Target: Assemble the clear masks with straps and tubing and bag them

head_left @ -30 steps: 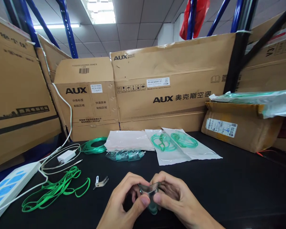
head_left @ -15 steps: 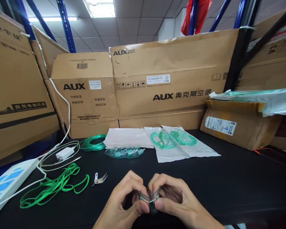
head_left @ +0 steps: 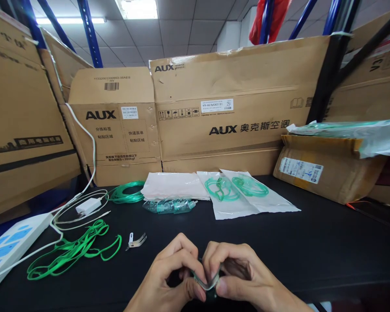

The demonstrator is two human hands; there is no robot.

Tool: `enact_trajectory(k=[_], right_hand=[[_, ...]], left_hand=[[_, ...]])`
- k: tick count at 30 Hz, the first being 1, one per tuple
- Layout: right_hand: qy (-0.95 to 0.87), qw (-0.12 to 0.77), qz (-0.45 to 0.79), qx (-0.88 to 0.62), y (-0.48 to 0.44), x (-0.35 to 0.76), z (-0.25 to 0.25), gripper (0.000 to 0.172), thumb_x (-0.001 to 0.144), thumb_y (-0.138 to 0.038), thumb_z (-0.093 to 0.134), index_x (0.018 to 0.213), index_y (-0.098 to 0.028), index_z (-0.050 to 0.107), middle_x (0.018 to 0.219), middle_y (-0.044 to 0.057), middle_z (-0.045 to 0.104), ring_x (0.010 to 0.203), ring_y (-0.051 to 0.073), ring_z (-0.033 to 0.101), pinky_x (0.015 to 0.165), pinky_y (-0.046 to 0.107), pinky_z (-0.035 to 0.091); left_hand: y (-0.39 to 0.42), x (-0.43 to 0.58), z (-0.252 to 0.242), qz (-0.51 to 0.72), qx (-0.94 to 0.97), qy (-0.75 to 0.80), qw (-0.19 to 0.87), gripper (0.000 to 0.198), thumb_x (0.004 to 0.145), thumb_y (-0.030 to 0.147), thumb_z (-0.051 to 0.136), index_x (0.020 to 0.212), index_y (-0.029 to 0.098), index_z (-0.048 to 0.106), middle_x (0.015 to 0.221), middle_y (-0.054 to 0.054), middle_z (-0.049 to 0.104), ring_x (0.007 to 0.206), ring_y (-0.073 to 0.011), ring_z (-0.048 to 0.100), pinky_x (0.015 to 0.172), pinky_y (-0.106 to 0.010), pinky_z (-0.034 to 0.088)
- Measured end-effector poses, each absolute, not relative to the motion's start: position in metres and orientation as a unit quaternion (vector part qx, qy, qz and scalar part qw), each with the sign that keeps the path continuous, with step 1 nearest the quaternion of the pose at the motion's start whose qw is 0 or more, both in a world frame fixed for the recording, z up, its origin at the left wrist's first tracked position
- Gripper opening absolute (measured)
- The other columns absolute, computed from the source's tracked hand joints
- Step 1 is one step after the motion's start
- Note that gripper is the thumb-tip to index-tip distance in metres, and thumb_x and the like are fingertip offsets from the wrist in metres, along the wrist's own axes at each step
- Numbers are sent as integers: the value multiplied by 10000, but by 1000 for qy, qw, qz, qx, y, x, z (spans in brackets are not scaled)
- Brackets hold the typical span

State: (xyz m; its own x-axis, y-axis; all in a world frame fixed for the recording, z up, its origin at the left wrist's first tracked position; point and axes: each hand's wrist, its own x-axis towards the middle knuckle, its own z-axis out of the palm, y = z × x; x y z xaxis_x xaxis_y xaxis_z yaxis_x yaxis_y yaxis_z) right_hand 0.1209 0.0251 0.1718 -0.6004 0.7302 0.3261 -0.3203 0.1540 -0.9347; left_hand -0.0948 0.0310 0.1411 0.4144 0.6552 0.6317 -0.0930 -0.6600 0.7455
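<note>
Near the front edge of the black table, my left hand (head_left: 172, 271) and my right hand (head_left: 242, 271) pinch a small clear, greenish oxygen mask (head_left: 210, 294) between them. Thumbs are on the near side, fingertips on the far side. A silvery strip (head_left: 208, 286) curves in a V along its upper edge. Most of the mask is hidden behind my fingers. To the left of my left hand lie small bent metal strips (head_left: 138, 241) and a tangle of green elastic bands (head_left: 74, 253). Farther back, several clear green masks (head_left: 170, 206) lie in a row.
White packets (head_left: 175, 186) and two bags with coiled green tubing (head_left: 237, 199) lie at the back. A coil of green tubing (head_left: 128, 193), white cables and a power strip (head_left: 13, 242) are at the left. Cardboard boxes (head_left: 240, 99) wall the table; a brown carton (head_left: 328, 169) stands right.
Both hands keep their pinch on the mask, and their fingertips have come closer together. The strip on its edge looks bent into a deeper V. The view has shifted slightly.
</note>
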Motion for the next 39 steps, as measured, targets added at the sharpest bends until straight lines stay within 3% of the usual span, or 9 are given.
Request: enact_trajectory(k=[4, 9, 15, 24, 29, 36, 39], right_hand=[[-628, 402, 647, -158, 24, 122, 173, 114, 888, -275, 846, 909, -185, 780, 895, 16, 666, 868, 174, 607, 807, 314, 406], [-621, 416, 648, -148, 24, 118, 173, 115, 890, -267, 850, 915, -187, 771, 898, 10, 660, 852, 155, 589, 798, 303, 407], [-621, 427, 647, -119, 27, 115, 170, 101, 829, -181, 903, 883, -211, 823, 915, 15, 682, 873, 163, 642, 847, 333, 462], [-672, 457, 565, -146, 23, 114, 173, 122, 873, -296, 874, 853, -215, 785, 878, 11, 664, 852, 167, 626, 811, 328, 470], [-688, 509, 492, -164, 26, 110, 164, 233, 865, -374, 852, 834, -206, 694, 838, 21, 624, 800, 186, 592, 738, 330, 462], [-690, 539, 459, -152, 27, 113, 164, 208, 835, -303, 869, 838, -220, 679, 828, 4, 606, 784, 172, 560, 711, 299, 441], [-719, 530, 416, -171, 25, 120, 171, 174, 831, -207, 841, 870, -236, 673, 849, 8, 625, 793, 181, 568, 716, 306, 458]], left_hand=[[28, -96, 139, 493, 743, 204, 404, 294, 992, 474, 721, 863, 215, 773, 887, -7, 515, 698, -102, 536, 617, -202, 411], [28, -98, 146, 490, 763, 204, 368, 213, 1009, 424, 715, 903, 248, 773, 884, 0, 544, 770, -113, 547, 677, -188, 432], [26, -93, 156, 520, 768, 192, 322, 185, 984, 402, 758, 907, 240, 711, 847, 16, 587, 700, -96, 505, 630, -165, 414], [21, -94, 163, 514, 781, 192, 300, 221, 1011, 393, 722, 888, 213, 684, 878, -2, 597, 713, -99, 557, 638, -164, 463], [20, -93, 165, 517, 788, 194, 271, 130, 1012, 360, 729, 1014, 237, 684, 931, -6, 616, 807, -122, 610, 745, -181, 527], [12, -96, 161, 517, 792, 195, 259, 243, 1109, 376, 537, 1213, 247, 714, 1020, -45, 635, 833, -142, 637, 787, -239, 561], [14, -99, 160, 496, 818, 178, 229, 217, 1100, 257, 557, 1259, 235, 704, 1043, -59, 659, 868, -147, 677, 801, -239, 583]])
